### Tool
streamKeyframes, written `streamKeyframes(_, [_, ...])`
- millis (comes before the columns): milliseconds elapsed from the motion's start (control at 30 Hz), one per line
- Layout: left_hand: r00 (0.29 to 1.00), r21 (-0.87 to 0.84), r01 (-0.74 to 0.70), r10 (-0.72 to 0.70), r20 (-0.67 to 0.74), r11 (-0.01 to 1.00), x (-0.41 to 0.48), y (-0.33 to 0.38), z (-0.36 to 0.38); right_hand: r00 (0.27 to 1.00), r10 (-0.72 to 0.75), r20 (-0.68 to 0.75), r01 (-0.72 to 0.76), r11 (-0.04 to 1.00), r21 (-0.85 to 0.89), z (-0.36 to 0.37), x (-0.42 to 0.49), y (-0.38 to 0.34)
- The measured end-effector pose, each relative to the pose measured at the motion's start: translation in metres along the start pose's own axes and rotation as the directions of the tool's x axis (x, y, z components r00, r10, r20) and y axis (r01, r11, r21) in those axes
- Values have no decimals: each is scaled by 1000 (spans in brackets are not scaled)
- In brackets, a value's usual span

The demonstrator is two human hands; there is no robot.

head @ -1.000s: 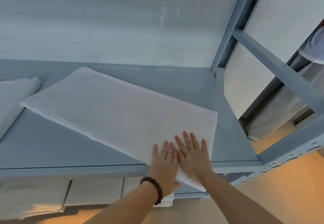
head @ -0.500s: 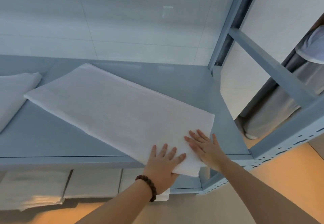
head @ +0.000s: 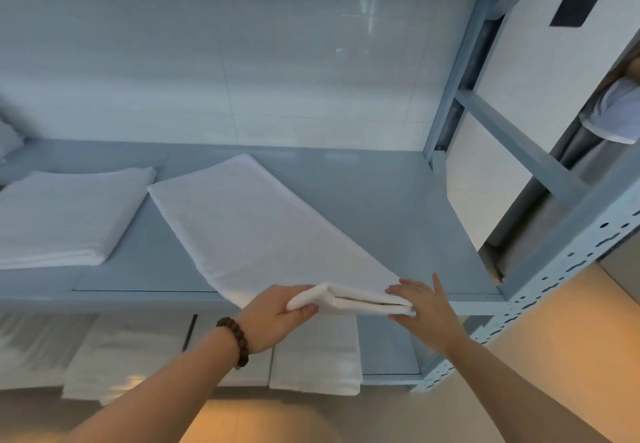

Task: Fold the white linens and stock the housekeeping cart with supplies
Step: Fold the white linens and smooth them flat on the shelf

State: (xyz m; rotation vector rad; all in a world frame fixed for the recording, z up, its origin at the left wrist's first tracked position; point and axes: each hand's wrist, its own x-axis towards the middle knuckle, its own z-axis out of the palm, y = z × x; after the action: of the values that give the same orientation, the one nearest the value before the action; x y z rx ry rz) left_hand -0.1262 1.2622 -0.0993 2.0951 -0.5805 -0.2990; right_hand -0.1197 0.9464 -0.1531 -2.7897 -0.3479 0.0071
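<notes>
Cloth such as this long folded linen (head: pixel 263 231) is light, soft and floppy. I judge it will sag wherever it is unsupported, and its layers may slip apart, so it is best held at both near corners, through every layer. It lies slantwise on the grey shelf (head: pixel 381 207), with its near end raised at the front edge. The left hand (head: pixel 277 318) grips the near-left corner, fingers and thumb closed round the fold. The right hand (head: pixel 427 307) lays nearly straight fingers against the near-right corner and clasps nothing visible; its thumb is hidden. The white stacks (head: pixel 315 356) on the level below are dim and partly covered.
</notes>
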Motion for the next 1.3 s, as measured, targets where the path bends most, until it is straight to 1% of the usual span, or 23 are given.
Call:
streamKeyframes(33, [1000, 3, -9, 9, -11, 1000, -10, 0, -9, 1000, 2, -17, -2, 1000, -6, 0, -3, -10])
streamKeyframes(133, [998, 21, -9, 10, -54, 1000, -44, -3, -36, 995, -12, -95, 17, 998, 58, -4, -11, -49])
streamKeyframes(200, [991, 48, -26, 32, -134, 999, -68, -6, -50, 993, -23, -120, 29, 999, 45, -13, -15, -76])
streamKeyframes(267, [972, 129, -42, 70, -224, 991, -90, -7, -59, 992, -23, -126, 24, 1000, 11, -26, -16, -104])
streamKeyframes(333, [946, 298, -90, 175, -272, 950, -109, -4, -61, 986, -29, -166, 28, 1000, -8, -41, -15, -131])
streamKeyframes(400, [902, 468, -182, 337, -271, 864, -124, 2, -62, 979, -29, -200, 20, 999, -44, -53, -14, -153])
streamKeyframes(433, [873, 523, -230, 411, -261, 821, -130, 5, -63, 977, -31, -211, 17, 997, -70, -58, -14, -162])
streamKeyframes(500, [816, 582, -289, 514, -266, 760, -142, 11, -72, 971, -50, -233, 19, 991, -134, -69, -16, -176])
streamKeyframes(533, [798, 594, -301, 538, -271, 746, -147, 14, -79, 969, -59, -239, 21, 987, -159, -74, -18, -182])
streamKeyframes(600, [795, 601, -307, 546, -263, 738, -154, 22, -94, 969, -71, -238, 24, 980, -196, -82, -24, -191])
streamKeyframes(667, [813, 586, -302, 524, -254, 752, -156, 29, -106, 969, -65, -237, 8, 971, -237, -86, -31, -198])
streamKeyframes(767, [826, 564, -308, 509, -241, 767, -150, 35, -115, 967, -25, -255, -56, 951, -304, -91, -47, -202])
streamKeyframes(867, [843, 487, -333, 486, -231, 808, -138, 37, -116, 964, 10, -266, -103, 936, -338, -96, -66, -201])
streamKeyframes(967, [856, 347, -389, 474, -205, 853, -131, 45, -113, 965, 49, -256, -152, 905, -398, -108, -91, -201])
streamKeyframes(1033, [875, 217, -407, 447, -186, 887, -130, 51, -114, 963, 46, -266, -168, 875, -454, -118, -103, -204])
streamKeyframes(1100, [895, 88, -392, 401, -192, 916, -132, 56, -120, 956, 18, -293, -160, 868, -469, -129, -107, -211])
streamKeyframes(1200, [925, -113, -321, 285, -249, 940, -136, 62, -134, 941, -42, -336, -138, 858, -495, -140, -102, -225])
streamKeyframes(1233, [929, -155, -303, 255, -269, 940, -138, 63, -140, 941, -51, -334, -134, 851, -507, -143, -97, -230])
streamKeyframes(1300, [923, -185, -291, 225, -312, 939, -141, 62, -152, 936, -74, -345, -114, 863, -493, -148, -86, -239])
